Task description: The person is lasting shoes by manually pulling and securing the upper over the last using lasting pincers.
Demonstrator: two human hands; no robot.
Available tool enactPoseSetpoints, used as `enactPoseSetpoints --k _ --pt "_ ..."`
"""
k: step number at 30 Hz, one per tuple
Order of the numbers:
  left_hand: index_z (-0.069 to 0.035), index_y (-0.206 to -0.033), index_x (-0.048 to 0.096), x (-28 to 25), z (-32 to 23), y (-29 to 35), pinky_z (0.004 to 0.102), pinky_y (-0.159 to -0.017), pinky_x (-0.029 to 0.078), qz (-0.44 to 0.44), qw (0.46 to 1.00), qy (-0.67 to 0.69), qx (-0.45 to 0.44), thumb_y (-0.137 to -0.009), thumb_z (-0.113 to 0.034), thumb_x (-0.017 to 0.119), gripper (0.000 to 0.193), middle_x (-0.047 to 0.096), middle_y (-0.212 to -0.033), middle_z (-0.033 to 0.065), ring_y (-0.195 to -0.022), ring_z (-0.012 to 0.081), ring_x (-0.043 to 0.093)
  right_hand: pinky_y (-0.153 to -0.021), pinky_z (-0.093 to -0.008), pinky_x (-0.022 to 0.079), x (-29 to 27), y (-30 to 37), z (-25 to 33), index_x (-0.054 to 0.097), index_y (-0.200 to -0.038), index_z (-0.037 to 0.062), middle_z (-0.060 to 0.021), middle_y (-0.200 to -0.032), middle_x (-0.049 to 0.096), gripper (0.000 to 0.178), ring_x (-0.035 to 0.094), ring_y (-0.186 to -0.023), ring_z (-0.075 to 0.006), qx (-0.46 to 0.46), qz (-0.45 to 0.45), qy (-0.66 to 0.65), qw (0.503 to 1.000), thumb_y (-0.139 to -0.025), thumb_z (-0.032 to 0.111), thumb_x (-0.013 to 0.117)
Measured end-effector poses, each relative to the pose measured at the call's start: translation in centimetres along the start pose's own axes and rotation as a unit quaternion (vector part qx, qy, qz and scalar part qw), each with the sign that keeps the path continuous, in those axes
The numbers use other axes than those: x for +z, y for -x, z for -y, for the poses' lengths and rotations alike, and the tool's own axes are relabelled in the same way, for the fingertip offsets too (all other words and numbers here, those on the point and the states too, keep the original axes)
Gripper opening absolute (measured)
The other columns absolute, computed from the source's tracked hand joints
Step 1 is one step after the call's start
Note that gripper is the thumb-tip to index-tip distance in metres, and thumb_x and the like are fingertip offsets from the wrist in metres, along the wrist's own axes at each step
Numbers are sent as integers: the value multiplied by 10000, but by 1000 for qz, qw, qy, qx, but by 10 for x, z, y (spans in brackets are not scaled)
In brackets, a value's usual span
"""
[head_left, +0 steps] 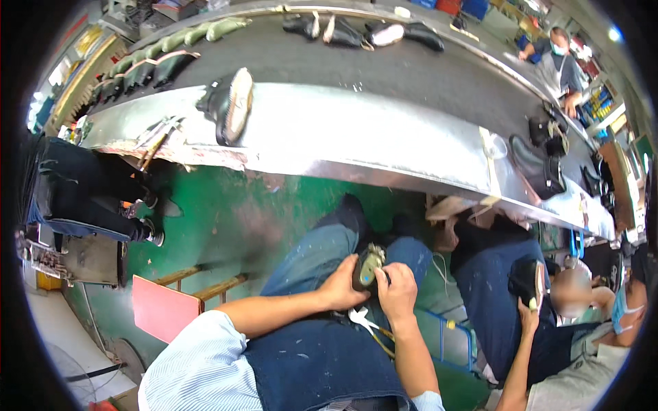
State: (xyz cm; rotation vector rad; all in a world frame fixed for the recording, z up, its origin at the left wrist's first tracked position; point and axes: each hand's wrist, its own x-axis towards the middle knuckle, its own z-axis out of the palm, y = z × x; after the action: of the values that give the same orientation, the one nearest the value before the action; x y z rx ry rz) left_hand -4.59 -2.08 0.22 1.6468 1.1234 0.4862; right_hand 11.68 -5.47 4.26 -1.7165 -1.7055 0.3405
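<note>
Over my lap, a dark shoe is held with its olive-coloured underside up; a small blue spot shows on it. My left hand is closed around its left side. On the other side, my right hand is closed, with thumb and fingers pinching at the shoe's edge. Whether a small tool sits in those right fingers is too small to tell. Just below the shoe, a white strip lies against my dark apron.
Ahead runs a long bench with a metal ledge, bearing a black shoe with a pale sole, hand tools and black boots. Close at right, a seated co-worker holds a black shoe. A pink-topped stool stands at left.
</note>
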Motion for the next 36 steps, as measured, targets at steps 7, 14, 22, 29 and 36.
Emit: enactPoseSetpoints --k 7,14,22,29,36 --pt "71 -1465 230 2 1 6 413 -1147 328 43 993 -101 31 -686 -213 791 1001 268 -1507 329 -1387 439 337 -771 -415 517 -9 0 -11 637 -863 -9 -157 -813 644 202 636 -817 -323 57 41 14 997 -878 190 604" --pt "50 -1464 264 -14 -2 6 418 -1130 349 72 985 -140 71 -677 -233 790 988 292 -1507 309 -1373 432 367 -425 -251 365 -54 -10 12 595 -1071 20 1 -636 499 306 432 -489 -92 472 300 -399 727 -1008 290 465" --pt "29 -1411 441 -119 -18 1 375 -1099 378 133 958 246 -61 -717 -252 818 839 544 -1375 141 -1283 259 507 -616 -308 499 -104 14 20 599 -1094 11 -132 -931 624 271 633 -803 -243 141 -45 -110 983 -862 116 692" --pt "26 -1444 392 -223 -122 -31 386 -1091 378 -48 902 381 197 -756 -82 754 785 495 -1421 132 -1286 245 496 -652 -403 516 -63 105 -27 602 -911 58 -119 -816 599 225 629 -764 -294 154 234 72 957 -833 247 696" --pt "2 -1269 551 -293 -141 -303 341 -937 480 -167 944 245 148 -780 -79 764 539 660 -1141 88 -1055 212 619 -714 -513 523 -59 105 -7 573 -970 56 -228 -923 655 313 649 -826 -432 271 272 44 922 -908 357 630"
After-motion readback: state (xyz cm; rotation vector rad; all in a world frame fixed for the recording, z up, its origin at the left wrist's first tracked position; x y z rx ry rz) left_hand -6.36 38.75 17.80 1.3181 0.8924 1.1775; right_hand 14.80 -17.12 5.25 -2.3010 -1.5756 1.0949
